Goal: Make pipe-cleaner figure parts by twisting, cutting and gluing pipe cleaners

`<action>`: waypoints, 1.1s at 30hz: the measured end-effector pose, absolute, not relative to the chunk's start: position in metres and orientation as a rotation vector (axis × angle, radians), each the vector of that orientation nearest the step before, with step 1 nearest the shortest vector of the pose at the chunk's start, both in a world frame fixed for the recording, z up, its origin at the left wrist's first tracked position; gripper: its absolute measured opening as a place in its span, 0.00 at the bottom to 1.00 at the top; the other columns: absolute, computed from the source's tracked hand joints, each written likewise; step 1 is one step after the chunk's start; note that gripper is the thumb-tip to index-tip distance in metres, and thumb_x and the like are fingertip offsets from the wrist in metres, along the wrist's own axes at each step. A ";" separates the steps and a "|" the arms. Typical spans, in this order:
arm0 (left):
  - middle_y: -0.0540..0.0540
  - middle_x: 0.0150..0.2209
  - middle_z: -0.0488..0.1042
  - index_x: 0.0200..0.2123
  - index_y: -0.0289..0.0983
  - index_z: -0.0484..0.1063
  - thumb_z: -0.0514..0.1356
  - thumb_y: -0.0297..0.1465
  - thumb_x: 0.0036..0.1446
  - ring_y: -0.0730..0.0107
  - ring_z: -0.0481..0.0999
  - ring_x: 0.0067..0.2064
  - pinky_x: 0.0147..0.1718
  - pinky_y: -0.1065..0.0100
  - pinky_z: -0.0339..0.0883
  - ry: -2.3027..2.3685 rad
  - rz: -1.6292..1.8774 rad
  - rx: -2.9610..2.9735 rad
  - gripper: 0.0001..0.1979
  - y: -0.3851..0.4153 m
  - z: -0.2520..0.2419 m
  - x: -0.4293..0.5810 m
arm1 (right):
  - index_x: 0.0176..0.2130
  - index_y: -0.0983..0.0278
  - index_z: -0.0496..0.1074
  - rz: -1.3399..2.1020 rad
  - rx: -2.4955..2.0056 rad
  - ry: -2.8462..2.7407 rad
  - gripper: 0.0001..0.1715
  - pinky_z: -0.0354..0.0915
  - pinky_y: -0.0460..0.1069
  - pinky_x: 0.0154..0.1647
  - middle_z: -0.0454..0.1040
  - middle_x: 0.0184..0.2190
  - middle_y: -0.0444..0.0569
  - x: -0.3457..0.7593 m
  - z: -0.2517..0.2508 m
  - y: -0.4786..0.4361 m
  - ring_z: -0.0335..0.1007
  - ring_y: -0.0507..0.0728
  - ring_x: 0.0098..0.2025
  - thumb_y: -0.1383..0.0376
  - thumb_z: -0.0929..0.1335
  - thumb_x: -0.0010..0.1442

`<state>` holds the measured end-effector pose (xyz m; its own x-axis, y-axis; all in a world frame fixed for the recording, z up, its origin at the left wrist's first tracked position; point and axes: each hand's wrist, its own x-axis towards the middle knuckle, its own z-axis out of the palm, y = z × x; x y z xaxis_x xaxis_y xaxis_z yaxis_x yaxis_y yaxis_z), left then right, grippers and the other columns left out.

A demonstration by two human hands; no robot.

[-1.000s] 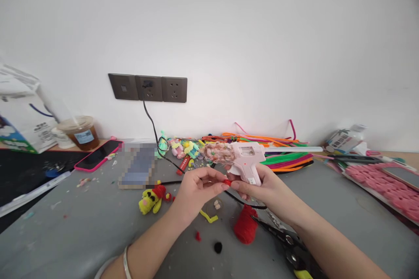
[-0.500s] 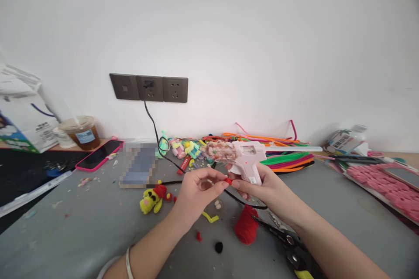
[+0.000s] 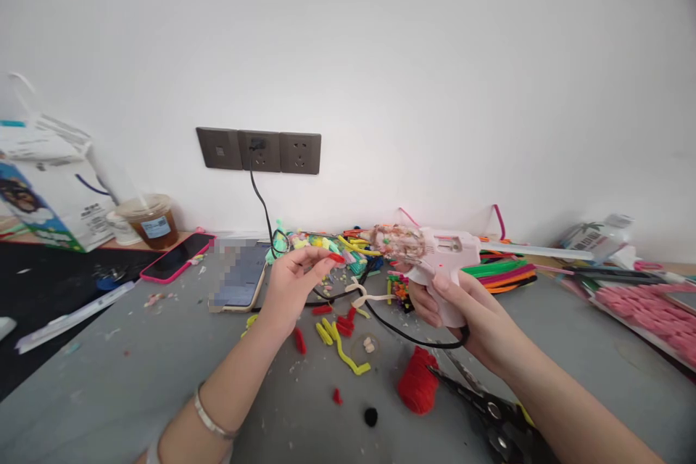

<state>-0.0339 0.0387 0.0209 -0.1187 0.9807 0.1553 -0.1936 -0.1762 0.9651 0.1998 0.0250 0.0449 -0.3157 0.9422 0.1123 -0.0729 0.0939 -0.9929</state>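
Observation:
My right hand (image 3: 457,297) is wrapped round the handle of a pale pink glue gun (image 3: 449,254). Its nozzle end, crusted with dried bits, points left, and a long translucent glue stick (image 3: 544,251) sticks out at the back. Between the thumb and fingertips of my left hand (image 3: 291,283) is a small red fuzzy piece (image 3: 336,258), held a short way left of the nozzle. Below the hands lie a red fuzzy roll (image 3: 418,380), a bent yellow pipe cleaner (image 3: 348,359), a black pompom (image 3: 370,417) and small red scraps. Black-handled scissors (image 3: 492,409) lie partly under my right forearm.
Coloured pipe cleaners (image 3: 500,275) lie along the wall behind the glue gun. A black cord (image 3: 261,192) runs from the wall socket (image 3: 259,152) across the table. Two phones, a drink cup (image 3: 152,221) and a carton bag (image 3: 54,188) stand left; pink braided material (image 3: 647,312) lies right.
My hands have moved apart: the left went left and up with the red piece, the right shifted right and now grips the glue gun's handle fully. The view has turned slightly left.

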 end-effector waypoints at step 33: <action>0.47 0.30 0.77 0.29 0.36 0.79 0.69 0.34 0.47 0.72 0.72 0.31 0.30 0.74 0.67 1.058 1.518 1.221 0.08 0.038 0.020 -0.034 | 0.19 0.62 0.56 1.257 -1.027 -1.819 0.33 0.48 0.46 0.23 0.55 0.16 0.39 0.201 0.041 0.024 0.48 0.49 0.20 0.43 0.63 0.63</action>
<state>-0.0341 0.0379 0.0204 -0.1163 0.9677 0.2235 -0.1256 -0.2376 0.9632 0.2013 0.0242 0.0414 -0.4495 0.8877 0.0996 0.2205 0.2184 -0.9506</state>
